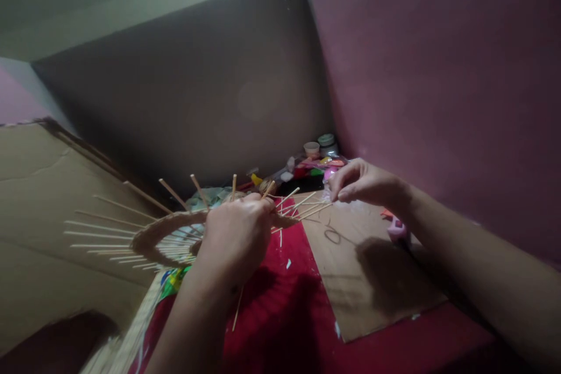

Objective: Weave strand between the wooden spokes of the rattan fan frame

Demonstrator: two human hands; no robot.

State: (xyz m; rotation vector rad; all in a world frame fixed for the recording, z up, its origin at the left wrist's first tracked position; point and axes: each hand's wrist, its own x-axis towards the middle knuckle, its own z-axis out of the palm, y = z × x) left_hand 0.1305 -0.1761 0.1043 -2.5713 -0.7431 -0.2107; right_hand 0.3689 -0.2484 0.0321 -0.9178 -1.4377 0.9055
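Observation:
A ring-shaped weaving [144,239], tan and cord-like, is held up off the table with thin wooden sticks [105,232] fanning outward all round it. My left hand [241,225] is closed around its near right part, hiding some of the ring and stick bases. My right hand [357,181] hovers past the stick tips on the right side, thumb and fingers pinched together. A thin pale strand seems to run between the two hands, but I cannot tell whether the pinch holds it or a stick tip.
Beneath lies a red table cover [280,304] with a flat cardboard sheet [346,280] on it. A pink tool-like object [397,229] sits by the right forearm. Tubs [326,143] and colourful clutter fill the back corner. A large cardboard panel [52,216] stands left; a pink wall [438,70] rises right.

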